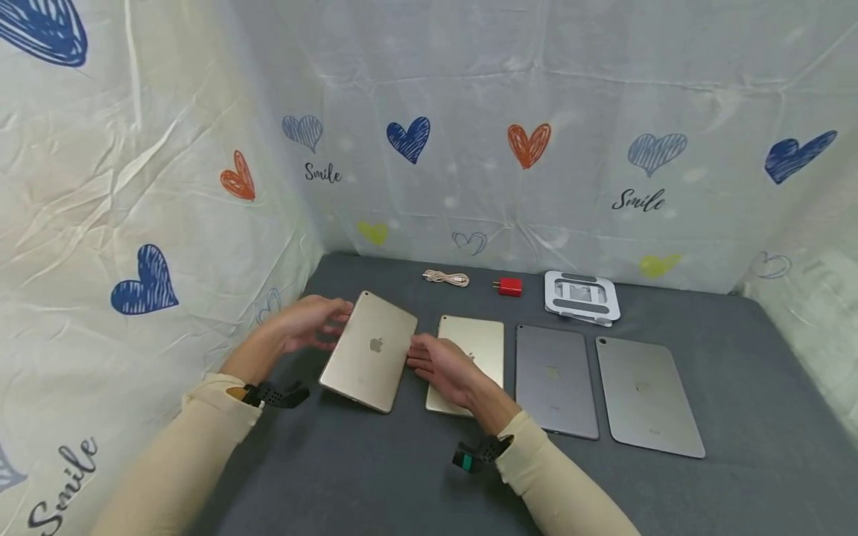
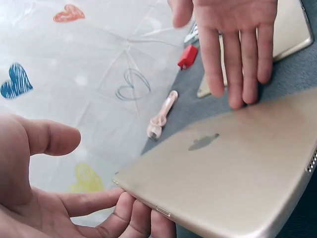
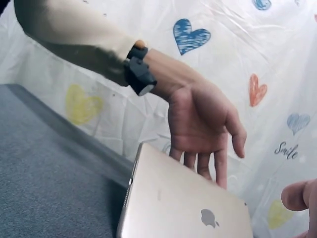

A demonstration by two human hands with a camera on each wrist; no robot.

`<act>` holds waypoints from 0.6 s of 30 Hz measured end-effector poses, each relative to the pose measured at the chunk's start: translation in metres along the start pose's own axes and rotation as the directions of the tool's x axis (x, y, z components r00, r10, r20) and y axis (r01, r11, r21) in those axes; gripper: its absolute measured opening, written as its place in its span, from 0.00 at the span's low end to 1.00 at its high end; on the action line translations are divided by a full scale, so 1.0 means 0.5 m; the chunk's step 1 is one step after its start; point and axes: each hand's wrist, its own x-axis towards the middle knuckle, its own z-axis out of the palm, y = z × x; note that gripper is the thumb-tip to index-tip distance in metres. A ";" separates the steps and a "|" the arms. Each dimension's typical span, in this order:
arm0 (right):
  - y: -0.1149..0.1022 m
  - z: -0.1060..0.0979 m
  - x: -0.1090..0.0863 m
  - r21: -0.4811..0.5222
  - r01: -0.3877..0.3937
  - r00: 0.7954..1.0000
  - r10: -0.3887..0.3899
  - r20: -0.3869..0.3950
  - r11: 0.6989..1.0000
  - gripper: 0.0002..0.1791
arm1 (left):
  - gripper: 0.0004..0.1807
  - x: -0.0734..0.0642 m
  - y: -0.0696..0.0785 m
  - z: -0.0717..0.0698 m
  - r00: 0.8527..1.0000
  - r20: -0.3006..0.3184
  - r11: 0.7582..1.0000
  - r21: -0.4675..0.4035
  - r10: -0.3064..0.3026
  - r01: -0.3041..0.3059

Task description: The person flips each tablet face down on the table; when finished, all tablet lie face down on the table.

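A gold tablet point(image 1: 369, 350) stands tilted between my two hands, its back with the apple logo facing up toward me. My left hand point(image 1: 311, 324) is at its left edge. In the left wrist view the left fingertips point(image 2: 141, 215) touch the edge by the side buttons, with the thumb held well apart from the tablet. My right hand point(image 1: 449, 368) is at the opposite edge, its fingers extended and the thumb off the back. Part of a second gold tablet point(image 1: 472, 335) is hidden under the right hand and wrist.
Right of the gold tablets lie a dark grey tablet point(image 1: 556, 380) and a silver-grey tablet point(image 1: 650, 394). Along the back are a coiled pale cable point(image 1: 447, 278), a red plug charger point(image 1: 509, 286) and a folded white-grey stand point(image 1: 582, 296). Heart-printed cloth point(image 1: 469, 193) walls the grey table point(image 1: 375, 476).
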 end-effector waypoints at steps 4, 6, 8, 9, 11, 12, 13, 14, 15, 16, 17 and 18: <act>0.005 0.004 -0.007 0.006 0.001 1.000 -0.001 -0.013 1.000 0.38 | 0.26 0.011 -0.029 0.000 0.999 -0.020 0.997 -0.064 -0.037 0.035; 0.005 0.005 -0.009 0.006 0.000 1.000 0.000 -0.016 1.000 0.38 | 0.24 0.017 -0.042 0.002 0.998 -0.035 0.994 -0.100 -0.057 0.054; 0.004 0.006 -0.012 0.005 0.002 1.000 -0.002 -0.019 1.000 0.38 | 0.21 0.024 -0.052 0.005 0.997 -0.042 0.989 -0.133 -0.070 0.064; 0.004 0.005 -0.013 0.005 0.003 1.000 -0.003 -0.021 1.000 0.38 | 0.20 0.028 -0.055 0.006 0.996 -0.044 0.988 -0.142 -0.072 0.065; 0.003 0.003 -0.015 0.009 0.006 1.000 -0.006 -0.026 1.000 0.38 | 0.19 0.035 -0.061 0.009 0.996 -0.047 0.985 -0.160 -0.076 0.068; 0.003 0.002 -0.016 0.010 0.008 1.000 -0.008 -0.027 1.000 0.38 | 0.19 0.038 -0.063 0.011 0.996 -0.046 0.984 -0.164 -0.078 0.069; 0.003 0.000 -0.016 0.010 0.009 1.000 -0.009 -0.028 1.000 0.38 | 0.18 0.041 -0.065 0.013 0.996 -0.045 0.983 -0.167 -0.079 0.071; 0.003 -0.002 -0.017 0.009 0.011 1.000 -0.011 -0.028 1.000 0.38 | 0.18 0.043 -0.066 0.015 0.996 -0.045 0.983 -0.170 -0.083 0.074; 0.003 -0.004 -0.018 0.010 0.013 0.999 -0.013 -0.030 1.000 0.37 | 0.19 0.045 -0.066 0.017 0.995 -0.046 0.982 -0.171 -0.087 0.078; 0.003 -0.005 -0.019 0.011 0.016 0.999 -0.015 -0.032 1.000 0.37 | 0.19 0.047 -0.067 0.019 0.995 -0.047 0.982 -0.169 -0.090 0.081; 0.003 -0.007 -0.019 0.009 0.019 0.999 -0.019 -0.035 1.000 0.37 | 0.20 0.048 -0.067 0.021 0.995 -0.044 0.983 -0.162 -0.090 0.082; 0.003 -0.008 -0.020 0.009 0.021 0.999 -0.021 -0.037 1.000 0.37 | 0.21 0.049 -0.066 0.023 0.995 -0.042 0.984 -0.155 -0.092 0.084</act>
